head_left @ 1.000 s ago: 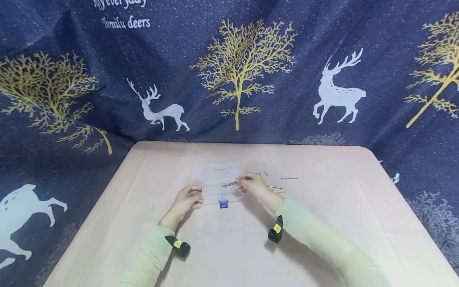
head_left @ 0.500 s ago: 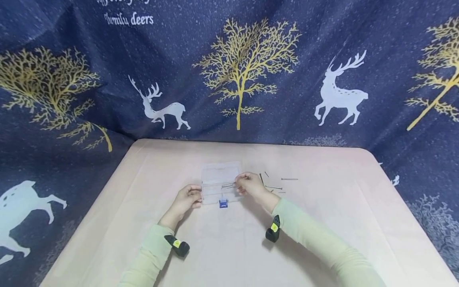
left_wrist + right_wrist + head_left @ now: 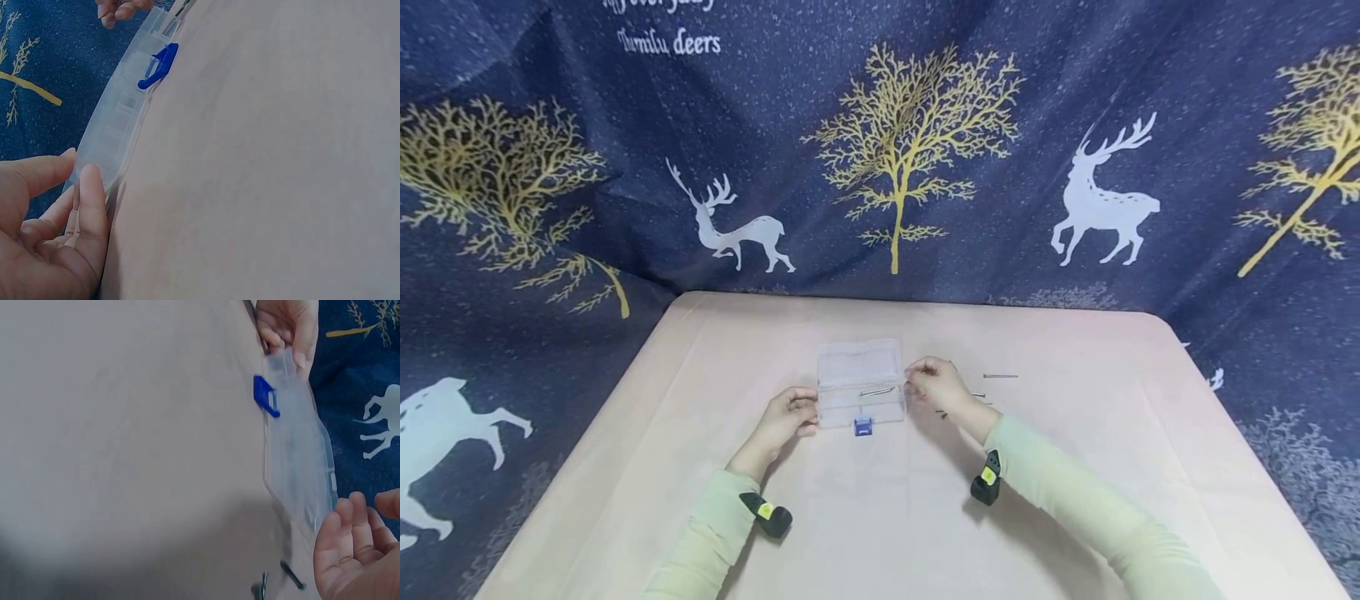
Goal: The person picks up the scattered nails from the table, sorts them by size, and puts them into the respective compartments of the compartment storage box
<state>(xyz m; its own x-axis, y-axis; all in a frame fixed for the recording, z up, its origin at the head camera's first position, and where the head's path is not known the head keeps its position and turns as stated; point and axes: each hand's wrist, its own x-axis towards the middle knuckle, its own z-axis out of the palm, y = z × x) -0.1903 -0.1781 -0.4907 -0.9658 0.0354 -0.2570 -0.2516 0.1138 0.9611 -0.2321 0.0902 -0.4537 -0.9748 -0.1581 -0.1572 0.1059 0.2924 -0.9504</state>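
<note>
Crossing the near part of the pale pink table [image 3: 850, 525], two light green sleeves reach forward, the left one [image 3: 700, 529] and the right one [image 3: 1075, 500], each with a black wrist camera, the left [image 3: 767, 514] and the right [image 3: 987, 477], that I look through from afar. Beyond the cuffs, I see the left hand [image 3: 781, 421] gripping the left end of a clear plastic box [image 3: 838, 414], thumb and fingertips on its wall. The right hand [image 3: 942, 387] has its fingers bent loosely and the thumb apart, holding nothing; the fingertips are just beside the box's right edge, and I cannot tell whether they touch it.

The box thus sits between the two hands, its blue latch [image 3: 862, 427] facing the person. Behind the latch, slim metal fasteners [image 3: 876, 392] lie slanted in the tray's rear part, to the left of the right fingertips; I cannot count them or tell nails from screws. The clear lid [image 3: 859, 364] stands open on the far side. More loose fasteners lie by the right hand, some partly hidden, with one long piece [image 3: 1001, 376] farther right.

At the back hangs a dark blue cloth [image 3: 835, 50] printed with a gold tree [image 3: 901, 179] and white deer [image 3: 1102, 208].
</note>
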